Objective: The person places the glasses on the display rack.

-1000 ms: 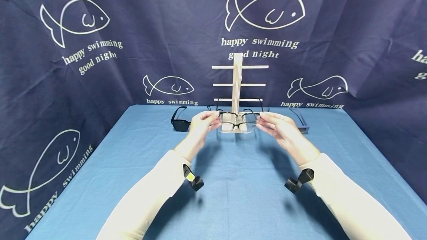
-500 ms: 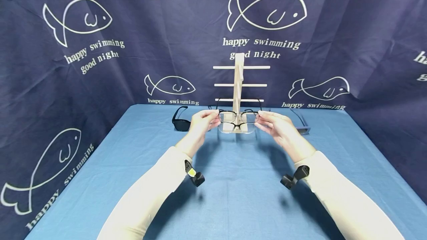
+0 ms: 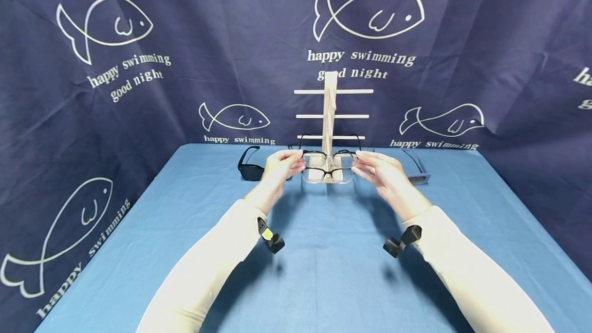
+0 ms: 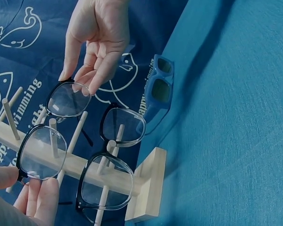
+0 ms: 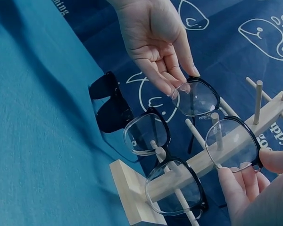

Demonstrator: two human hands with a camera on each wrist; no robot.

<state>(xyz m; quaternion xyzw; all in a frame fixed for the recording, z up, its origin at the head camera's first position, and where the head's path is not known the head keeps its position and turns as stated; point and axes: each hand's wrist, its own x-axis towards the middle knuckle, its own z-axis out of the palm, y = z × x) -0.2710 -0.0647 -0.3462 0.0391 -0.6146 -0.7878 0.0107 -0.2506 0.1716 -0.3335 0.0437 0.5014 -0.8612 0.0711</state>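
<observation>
Both hands hold one pair of black-and-clear eyeglasses [image 3: 316, 152] in front of a wooden glasses stand [image 3: 330, 99]. My left hand [image 3: 277, 171] pinches its left end, where lens rim and temple meet. The right end is pinched by my right hand [image 3: 383, 171]. In the left wrist view the held lenses [image 4: 42, 151] stand near the stand's pegs; whether they touch is unclear. Below them, a second pair of black-topped clear eyeglasses [image 5: 174, 186] sits on the stand's lowest pegs, near the base [image 5: 134, 193].
Black sunglasses [image 3: 252, 171] lie on the blue tablecloth [image 3: 314, 271] left of the stand. Blue-framed sunglasses [image 3: 418, 178] lie to its right. Upper crossbars [image 3: 353, 91] stick out on both sides. A dark blue fish-print curtain [image 3: 259, 40] hangs behind.
The held eyeglasses have risen slightly relative to the pair below. My right wrist has shifted a little to the left. Both hands keep their grip.
</observation>
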